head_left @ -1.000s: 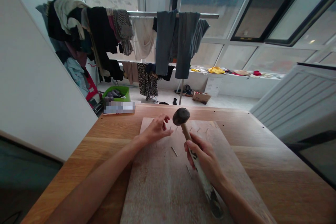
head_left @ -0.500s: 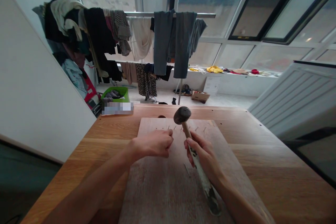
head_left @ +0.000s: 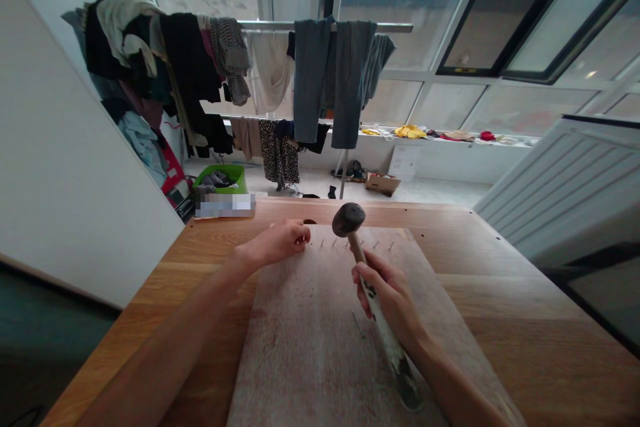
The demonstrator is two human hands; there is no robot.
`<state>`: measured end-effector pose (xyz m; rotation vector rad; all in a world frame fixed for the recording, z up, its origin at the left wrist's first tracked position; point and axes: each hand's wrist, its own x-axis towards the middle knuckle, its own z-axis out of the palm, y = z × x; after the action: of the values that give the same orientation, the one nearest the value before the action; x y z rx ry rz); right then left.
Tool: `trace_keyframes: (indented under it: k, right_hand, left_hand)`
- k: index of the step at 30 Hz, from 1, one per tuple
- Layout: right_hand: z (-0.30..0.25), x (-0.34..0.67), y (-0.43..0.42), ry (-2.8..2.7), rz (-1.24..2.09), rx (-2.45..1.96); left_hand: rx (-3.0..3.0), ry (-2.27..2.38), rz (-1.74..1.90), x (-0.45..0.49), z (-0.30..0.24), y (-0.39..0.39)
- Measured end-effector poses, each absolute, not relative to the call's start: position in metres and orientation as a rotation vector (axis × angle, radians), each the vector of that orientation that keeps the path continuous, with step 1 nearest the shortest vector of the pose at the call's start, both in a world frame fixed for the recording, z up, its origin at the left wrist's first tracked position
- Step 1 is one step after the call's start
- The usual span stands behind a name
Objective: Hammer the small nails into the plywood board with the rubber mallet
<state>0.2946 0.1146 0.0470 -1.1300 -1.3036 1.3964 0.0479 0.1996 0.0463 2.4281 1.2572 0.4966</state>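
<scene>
In the head view, the right hand (head_left: 387,293) is wrapped tight around the pale, worn handle of a mallet (head_left: 373,297), gripping it partway up the shaft, so that the dark rounded head (head_left: 349,219) stands up and away from the person above the far part of a wooden board (head_left: 300,347), while the butt end of the handle runs back past the wrist toward the near edge. The left hand (head_left: 280,243) rests at the board's far left corner, its fingers (head_left: 299,235) curled inward as if pinching something small; what they pinch cannot be made out. The two hands lie near each other but apart, with the mallet head between them and slightly beyond. A row of nails (head_left: 350,245) stands upright in the board just beside the left fingertips and below the mallet head, and one loose nail (head_left: 357,323) lies flat on the board just left of the handle. The board sits on a wooden table (head_left: 525,320). Beyond the table, a drying rack (head_left: 325,28) hung with clothes stands before large windows, and a green basket (head_left: 223,177) is on the floor.
</scene>
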Motion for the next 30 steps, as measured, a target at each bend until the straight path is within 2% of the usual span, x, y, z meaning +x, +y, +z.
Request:
trace_keyframes:
  k: [9, 18, 30]
  right_hand:
    - [0.041, 0.294, 0.115, -1.328, 1.416, -1.132]
    - [0.041, 0.293, 0.114, -1.358, 1.416, -1.127]
    - [0.034, 0.285, 0.113, -1.464, 1.45, -1.087]
  left_hand:
    - [2.408, 1.199, 0.695, 0.061, 0.03, 0.201]
    - [2.461, 1.155, 0.692, 0.062, 0.024, 0.204]
    - [2.021, 1.126, 0.823, 0.052, 0.019, 0.209]
